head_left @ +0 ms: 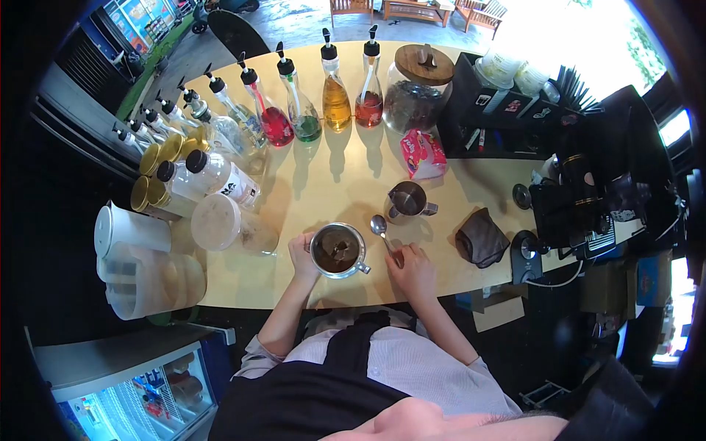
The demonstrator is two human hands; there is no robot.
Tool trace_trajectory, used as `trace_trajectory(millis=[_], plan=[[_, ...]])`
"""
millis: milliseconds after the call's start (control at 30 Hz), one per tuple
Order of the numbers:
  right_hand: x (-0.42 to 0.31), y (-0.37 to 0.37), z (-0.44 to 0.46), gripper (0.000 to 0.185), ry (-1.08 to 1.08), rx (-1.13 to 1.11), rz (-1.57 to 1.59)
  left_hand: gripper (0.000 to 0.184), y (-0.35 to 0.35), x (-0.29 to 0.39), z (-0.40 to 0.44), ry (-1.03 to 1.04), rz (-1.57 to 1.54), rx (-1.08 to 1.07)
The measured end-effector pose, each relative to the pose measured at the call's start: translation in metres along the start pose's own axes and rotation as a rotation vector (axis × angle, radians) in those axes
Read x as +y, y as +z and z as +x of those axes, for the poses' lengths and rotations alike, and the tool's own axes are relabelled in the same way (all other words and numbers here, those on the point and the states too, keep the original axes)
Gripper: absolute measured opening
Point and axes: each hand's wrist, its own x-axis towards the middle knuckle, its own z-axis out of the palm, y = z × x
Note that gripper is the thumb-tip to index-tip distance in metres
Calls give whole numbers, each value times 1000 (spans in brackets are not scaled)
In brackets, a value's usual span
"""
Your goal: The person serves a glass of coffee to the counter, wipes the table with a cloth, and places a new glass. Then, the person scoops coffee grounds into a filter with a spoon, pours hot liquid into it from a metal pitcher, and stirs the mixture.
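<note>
A steel cup with dark brown liquid in it stands near the table's front edge. Its small handle points to the lower right. My left hand is wrapped round the cup's left side, fingers partly hidden behind it. To the right, my right hand has its fingers closed on the handle end of a metal spoon, whose bowl points away from me. Just beyond the spoon sits a steel pitcher with its handle to the right. A dark folded cloth lies farther right.
Pump-top syrup bottles curve along the back and left. A wooden-lidded jar and a pink packet stand behind the pitcher. Plastic jars and pitchers crowd the left. An espresso machine occupies the right.
</note>
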Motion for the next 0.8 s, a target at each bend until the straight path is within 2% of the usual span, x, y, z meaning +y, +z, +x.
trace_trajectory(millis=[67,167,233,367,467,533,600,667,733,800], plan=[[2,5,1,19,7,-28,7,49,-1,-3,0,34,77,37],[2,9,3,16,-24,-31,-16,49,-3,-4,-1,-55,-132,-13],[3,11,3,15,-68,-11,-46,48,-4,-12,-1,20,-26,-30],[-1,-7,10,12,-17,-12,181,46,-3,-26,-3,12,-52,-2],[-16,-46,20,12,44,12,322,45,2,-10,-3,-154,-197,77],[-23,-69,28,13,86,23,389,46,2,-14,-3,-190,-277,55],[-26,-87,37,9,279,-108,592,46,4,-14,-4,-238,-417,60],[-21,-95,44,10,221,-130,577,47,5,-12,-4,-273,-529,78],[-22,-103,51,11,181,-41,782,48,2,-10,-4,-243,-467,43],[-23,-114,61,12,171,-51,801,49,-2,-12,-3,-233,-412,-6]])
